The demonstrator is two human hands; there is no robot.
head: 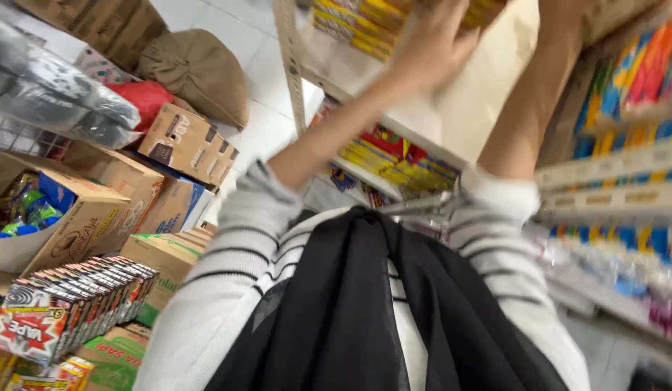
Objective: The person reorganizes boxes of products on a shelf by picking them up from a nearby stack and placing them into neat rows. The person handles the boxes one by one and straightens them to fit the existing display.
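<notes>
At far left, a row of small red-and-black boxes (82, 300) stands packed on top of cartons (162, 264). Above them an open carton (75, 217) holds green and blue packets, and more cartons (184, 141) are piled behind, with a red bag (144, 98) and a brown sack (198, 69) against the white tiled floor (263, 123). A grey plastic-wrapped bundle (53, 90) lies at the upper left.

In the middle, striped white sleeves (234, 246) and a black cloth (350, 311) fill the lower view. Both arms reach up toward a light shelf (451, 108).

The left hand (430, 40) lies on a stack of yellow packs (357, 22) at the top of that shelf. Its fingers (451, 22) are spread apart and pressed over the right end of the stack, the packs running out to the left from under the fingertips. Blur hides whether the fingers curl round a pack or only rest on it.

Lower on the shelf sit more yellow and red packs (401, 159).

The right forearm (531, 101) rises beside the left; its hand passes out of the top edge, so its fingers cannot be seen.

At far right, blurred racks (625, 166) carry blue, orange and yellow goods.
</notes>
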